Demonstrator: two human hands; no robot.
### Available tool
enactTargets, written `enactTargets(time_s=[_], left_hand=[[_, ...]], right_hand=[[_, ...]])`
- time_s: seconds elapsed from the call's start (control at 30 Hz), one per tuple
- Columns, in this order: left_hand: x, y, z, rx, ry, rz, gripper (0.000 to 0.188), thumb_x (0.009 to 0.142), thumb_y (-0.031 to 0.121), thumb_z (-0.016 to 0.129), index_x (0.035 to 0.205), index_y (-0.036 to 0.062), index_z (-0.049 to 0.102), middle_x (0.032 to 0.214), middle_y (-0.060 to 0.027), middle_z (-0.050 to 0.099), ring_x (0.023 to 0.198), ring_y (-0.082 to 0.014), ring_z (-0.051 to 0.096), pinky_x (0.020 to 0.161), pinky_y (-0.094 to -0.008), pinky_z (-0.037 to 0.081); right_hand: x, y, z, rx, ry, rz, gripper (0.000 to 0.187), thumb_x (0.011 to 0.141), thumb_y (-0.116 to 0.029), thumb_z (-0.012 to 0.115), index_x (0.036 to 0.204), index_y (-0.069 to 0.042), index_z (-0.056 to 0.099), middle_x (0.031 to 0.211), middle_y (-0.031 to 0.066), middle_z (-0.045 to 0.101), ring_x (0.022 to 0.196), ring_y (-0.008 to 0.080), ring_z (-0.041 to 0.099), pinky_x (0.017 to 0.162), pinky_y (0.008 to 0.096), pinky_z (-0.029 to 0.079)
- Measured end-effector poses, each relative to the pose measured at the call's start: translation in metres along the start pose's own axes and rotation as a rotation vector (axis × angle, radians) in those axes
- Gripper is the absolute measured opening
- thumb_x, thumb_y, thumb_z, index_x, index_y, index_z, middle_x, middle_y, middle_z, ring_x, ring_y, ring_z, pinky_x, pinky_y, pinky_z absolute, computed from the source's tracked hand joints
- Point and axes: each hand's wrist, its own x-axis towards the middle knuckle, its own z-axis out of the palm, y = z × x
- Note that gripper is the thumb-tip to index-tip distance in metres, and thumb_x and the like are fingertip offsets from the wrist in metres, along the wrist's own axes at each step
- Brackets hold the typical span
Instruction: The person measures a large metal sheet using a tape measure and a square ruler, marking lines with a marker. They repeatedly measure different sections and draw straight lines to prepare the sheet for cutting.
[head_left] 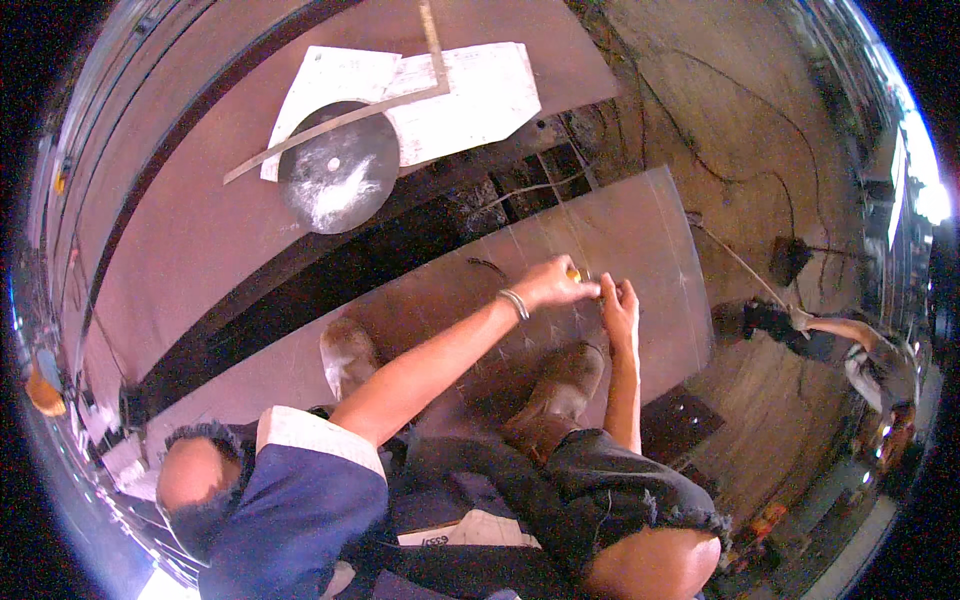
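My left hand point(550, 283) reaches out over a brown metal plate point(660, 250), its fingers closed around a small yellow thing point(573, 274). Beside it, almost touching, my right hand point(620, 303) is raised with the fingers pinched together. What the right fingertips hold, if anything, is too small to make out. Thin pale lines run across the plate beneath both hands. A short dark curved strip point(487, 266) lies on the plate to the left of my left hand.
Across a dark gap lies another plate point(200, 200), bearing paper sheets point(475, 95), a dark round disc point(340, 190) and an L-shaped metal square point(390, 102). My boots point(575, 380) rest on the near plate. At right, a person point(840, 330) grips a long stick point(745, 265); cables point(740, 180) cross the floor.
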Motion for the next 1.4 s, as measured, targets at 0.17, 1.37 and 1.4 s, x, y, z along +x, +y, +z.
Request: enactTargets(time_s=[0.17,1.37,1.4], left_hand=[[0.007,0.013,-0.067,-0.192,0.246,0.145,0.069,0.083,0.063,0.069,0.109,-0.0004,0.061,0.103,-0.0197,0.069,0.095,-0.0267,0.066,0.085,-0.0389,0.052],[-0.024,0.036,-0.056,0.21,-0.171,0.352,0.057,0.073,0.039,0.079,0.116,0.0067,0.059,0.109,-0.0154,0.069,0.101,-0.0291,0.066,0.088,-0.0388,0.051],[-0.026,0.038,-0.056,0.253,-0.182,0.37,0.059,0.073,0.039,0.079,0.117,0.0062,0.058,0.109,-0.0166,0.069,0.102,-0.0308,0.066,0.089,-0.0396,0.051]], right_hand=[[0.01,0.013,-0.011,-0.039,0.009,-0.06,0.033,0.095,-0.033,0.066,0.092,-0.001,0.06,0.08,0.0045,0.065,0.077,0.0102,0.061,0.064,0.0253,0.044],[-0.011,-0.011,0.009,-0.095,-0.231,-0.148,0.03,0.097,-0.028,0.062,0.104,0.002,0.065,0.09,0.0075,0.069,0.082,0.0114,0.061,0.076,0.0288,0.048],[-0.012,-0.013,0.008,-0.091,-0.208,-0.159,0.029,0.097,-0.027,0.062,0.103,0.001,0.065,0.09,0.0073,0.069,0.083,0.0114,0.06,0.077,0.0287,0.048]])
